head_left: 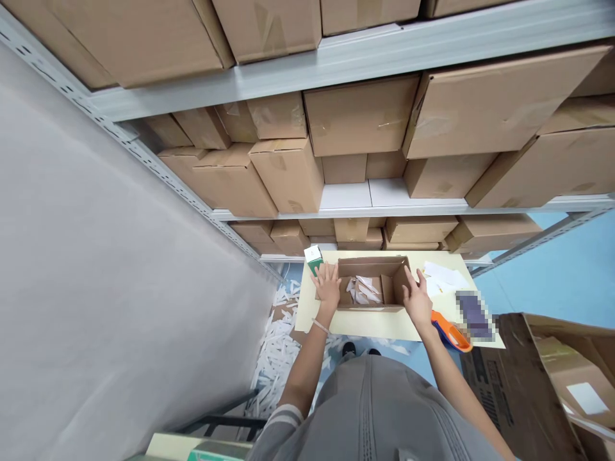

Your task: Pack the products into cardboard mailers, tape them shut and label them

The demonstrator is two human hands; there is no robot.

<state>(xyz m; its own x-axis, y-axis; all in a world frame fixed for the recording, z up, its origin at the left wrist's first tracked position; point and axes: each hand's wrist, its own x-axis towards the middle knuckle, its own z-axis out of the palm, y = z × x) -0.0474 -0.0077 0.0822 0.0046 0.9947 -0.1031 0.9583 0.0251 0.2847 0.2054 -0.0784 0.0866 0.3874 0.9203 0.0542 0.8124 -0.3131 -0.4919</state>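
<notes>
- Have an open cardboard box (372, 267) just below and right of the centre of the frame, set on a pale yellow desk (375, 326) with the long side across the frame.
- See white paper scraps (364, 290) on the bottom of the box, with a brown upright cardboard piece (387, 289) near the right end.
- Have the left hand (328, 286) at the left end of the box, over a flap, with the grip wide, fingers spread and nothing held.
- See a thin pale band (321, 326) on the left wrist.
- Have the right hand (417, 301) at the right end of the box, with the grip partly open and fingers apart by the rim; cannot tell whether any cardboard is pinched there.
- See a small green and white box (314, 257) just beyond the left fingertips, at the far left corner of the desk.
- Find white papers (444, 276) to the right of the right hand, with a blurred dark item (475, 314) nearer the desk's right edge.
- See an orange and blue tool (451, 331) beside the right wrist, at the near edge of the desk.
- See closed cartons (362, 115) on grey metal shelving (358, 57) across the top of the frame.
- Find paper strips (276, 368) on the floor left of the desk, and a large open carton (516, 374) at lower right.
</notes>
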